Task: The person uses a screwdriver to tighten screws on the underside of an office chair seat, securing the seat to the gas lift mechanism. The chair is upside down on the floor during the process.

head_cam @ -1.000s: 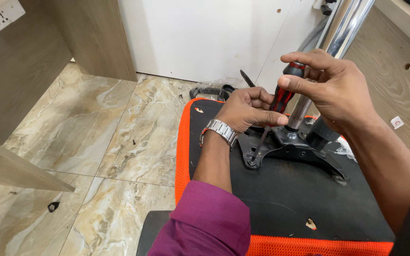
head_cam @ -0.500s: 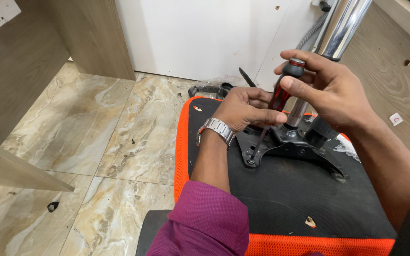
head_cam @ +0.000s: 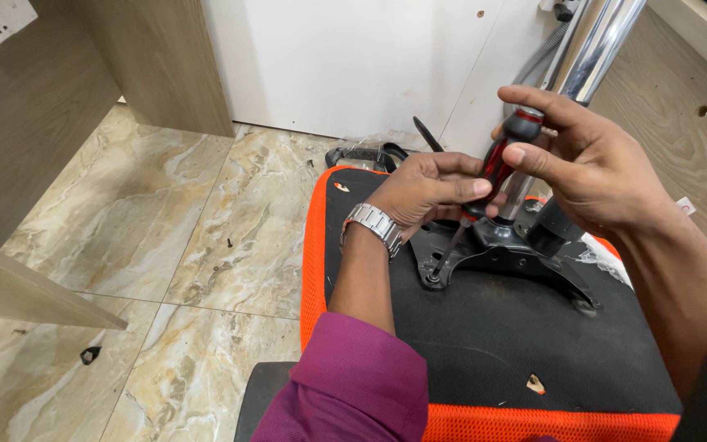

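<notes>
Screwdriver (head_cam: 497, 168) gripped by both hands, tip on chair bracket (head_cam: 493, 250)

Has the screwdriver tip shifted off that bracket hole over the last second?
No. The screwdriver tip sits at the same front-left hole of the black bracket as before; right hand and left hand keep their grip.

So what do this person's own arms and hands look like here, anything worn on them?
Both hands are bare, no gloves. The left arm has a magenta-purple sleeve pushed up to about the elbow, and a silver metal-link wristwatch on the wrist. The right arm shows no sleeve, watch or ring in view.
</notes>
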